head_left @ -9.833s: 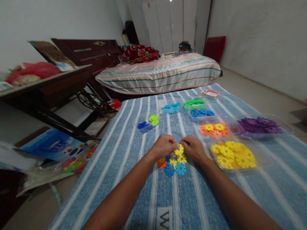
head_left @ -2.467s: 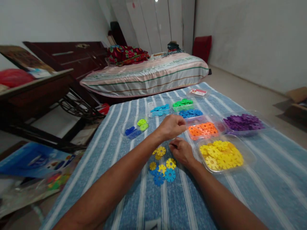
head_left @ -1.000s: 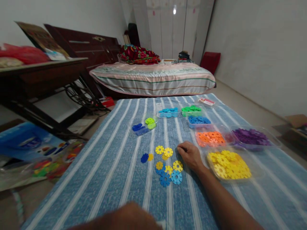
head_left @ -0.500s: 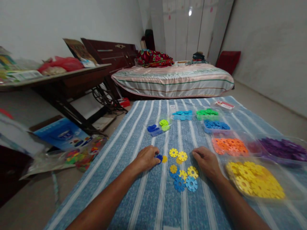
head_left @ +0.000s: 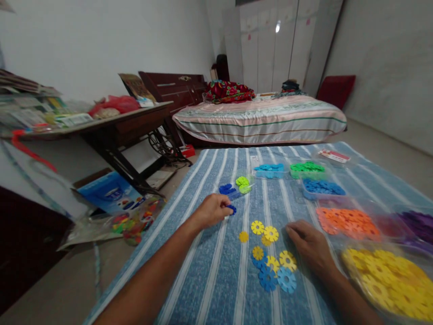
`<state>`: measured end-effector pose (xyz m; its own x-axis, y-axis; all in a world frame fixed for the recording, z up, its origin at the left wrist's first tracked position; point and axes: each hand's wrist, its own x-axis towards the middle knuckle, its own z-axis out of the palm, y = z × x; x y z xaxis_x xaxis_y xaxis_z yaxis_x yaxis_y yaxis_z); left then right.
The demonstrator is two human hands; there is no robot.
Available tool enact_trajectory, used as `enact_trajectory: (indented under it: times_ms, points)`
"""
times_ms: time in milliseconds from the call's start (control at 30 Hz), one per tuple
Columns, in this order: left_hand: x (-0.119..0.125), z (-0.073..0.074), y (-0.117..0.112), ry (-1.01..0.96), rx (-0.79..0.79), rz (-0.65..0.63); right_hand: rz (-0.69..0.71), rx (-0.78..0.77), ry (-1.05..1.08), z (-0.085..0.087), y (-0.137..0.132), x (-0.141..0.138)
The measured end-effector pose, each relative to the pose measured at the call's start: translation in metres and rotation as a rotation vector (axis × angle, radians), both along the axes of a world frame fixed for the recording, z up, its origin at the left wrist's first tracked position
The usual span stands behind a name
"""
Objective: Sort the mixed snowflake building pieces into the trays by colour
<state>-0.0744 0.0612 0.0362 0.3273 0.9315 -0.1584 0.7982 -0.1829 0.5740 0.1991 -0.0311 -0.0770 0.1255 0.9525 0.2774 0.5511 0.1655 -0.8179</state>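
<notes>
Between the thumb and fingers of my left hand [head_left: 213, 210] is a dark blue notched disc [head_left: 232, 209]. Just beyond it stands a small clear tray [head_left: 234, 195] with dark blue discs [head_left: 226, 189] and lime green discs [head_left: 242, 184]. My right hand [head_left: 309, 241] rests on the cloth, its fingers curled, with nothing visible in them. To its left lies a group of interlocking yellow discs [head_left: 271, 234] and light blue discs [head_left: 287, 280]. One lone yellow disc [head_left: 243, 236] lies apart, nearer my left hand.
On the right stand clear boxes of yellow discs [head_left: 389, 280], orange discs [head_left: 348, 222], purple discs [head_left: 419, 224], blue discs [head_left: 323, 186] and green discs [head_left: 307, 167]. A striped cloth [head_left: 189, 266] covers the surface. Beyond are a bed [head_left: 260, 122] and a sewing table [head_left: 128, 119].
My left hand has lifted the dark blue disc away from the lone yellow disc and moved it toward the small tray. My right hand stays by the group. The view has turned left.
</notes>
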Motion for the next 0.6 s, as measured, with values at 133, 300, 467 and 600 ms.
enact_trajectory:
  times_ms: [133,300,467,600]
  points:
    - [0.011,0.032,0.048,0.367,0.236,0.026,-0.005,-0.017,-0.002,0.000,-0.001,0.000]
    - [0.034,0.032,0.091,0.616,0.171,-0.035,-0.003,-0.005,0.003,-0.001,-0.001,-0.001]
    - [0.048,0.013,0.112,0.732,0.023,-0.085,-0.004,0.012,0.013,-0.001,0.000,-0.001]
    - [0.047,0.010,0.117,0.766,0.017,-0.068,-0.014,0.007,0.009,0.000,0.001,-0.001]
